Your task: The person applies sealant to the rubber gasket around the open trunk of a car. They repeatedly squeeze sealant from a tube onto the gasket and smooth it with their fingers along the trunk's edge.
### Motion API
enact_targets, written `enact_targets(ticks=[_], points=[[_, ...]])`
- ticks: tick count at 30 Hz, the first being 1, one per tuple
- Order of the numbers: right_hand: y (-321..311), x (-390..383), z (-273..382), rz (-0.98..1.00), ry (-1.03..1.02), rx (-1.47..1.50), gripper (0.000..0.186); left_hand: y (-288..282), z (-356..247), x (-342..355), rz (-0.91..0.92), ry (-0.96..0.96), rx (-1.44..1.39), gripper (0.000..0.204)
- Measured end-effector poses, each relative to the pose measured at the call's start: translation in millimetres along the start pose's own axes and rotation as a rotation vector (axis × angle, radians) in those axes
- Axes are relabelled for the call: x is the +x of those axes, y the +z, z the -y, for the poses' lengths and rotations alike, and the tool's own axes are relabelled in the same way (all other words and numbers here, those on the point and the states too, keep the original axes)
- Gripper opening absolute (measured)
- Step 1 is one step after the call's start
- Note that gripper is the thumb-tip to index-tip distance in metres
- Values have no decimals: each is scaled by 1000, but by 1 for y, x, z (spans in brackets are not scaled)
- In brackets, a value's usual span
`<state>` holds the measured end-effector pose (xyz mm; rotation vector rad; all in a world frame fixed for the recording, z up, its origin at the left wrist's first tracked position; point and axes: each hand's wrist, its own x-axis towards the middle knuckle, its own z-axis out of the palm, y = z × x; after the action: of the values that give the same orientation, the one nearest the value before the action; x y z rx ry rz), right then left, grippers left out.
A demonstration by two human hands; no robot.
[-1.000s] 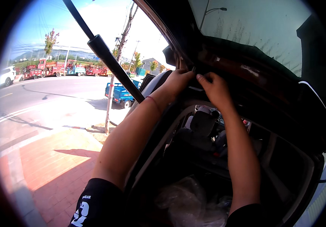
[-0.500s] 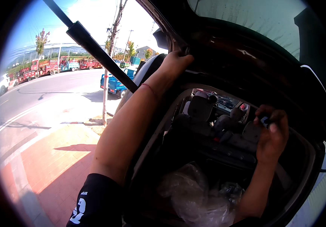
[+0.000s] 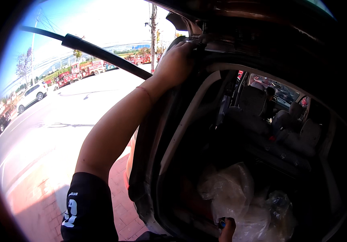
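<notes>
My left hand (image 3: pixel 177 60) is raised to the top left corner of a car's rear opening, beside the tailgate hinge. Its fingers curl into the dark gap there, and what they hold is hidden. At the bottom, my right hand (image 3: pixel 227 230) closes on a small black object with a bluish end (image 3: pixel 222 222), its kind too small to make out. Behind that hand, crumpled clear plastic bags (image 3: pixel 232 189) lie in the cargo area. Overhead is the raised tailgate (image 3: pixel 262 24), mostly in shadow.
A black gas strut (image 3: pixel 101 54) slants from the car body at the upper left. Grey seats (image 3: pixel 252 101) stand deeper inside the car. Outside are red brick paving (image 3: pixel 123 209), a road, a white car (image 3: pixel 32 96) and several red cargo vehicles (image 3: pixel 89 68).
My right hand has dropped from beside the seats to the bottom, still holding the small black object. My left hand stays at the corner. The whole view has shifted, bringing a white car into fuller sight.
</notes>
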<state>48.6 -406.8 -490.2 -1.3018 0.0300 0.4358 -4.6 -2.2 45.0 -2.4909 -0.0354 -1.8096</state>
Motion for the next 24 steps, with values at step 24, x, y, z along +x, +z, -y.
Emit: enact_targets(ticks=[24], points=[[-3, -12, -15, 342, -89, -265, 32, -30, -104, -215, -168, -154, -242, 37]])
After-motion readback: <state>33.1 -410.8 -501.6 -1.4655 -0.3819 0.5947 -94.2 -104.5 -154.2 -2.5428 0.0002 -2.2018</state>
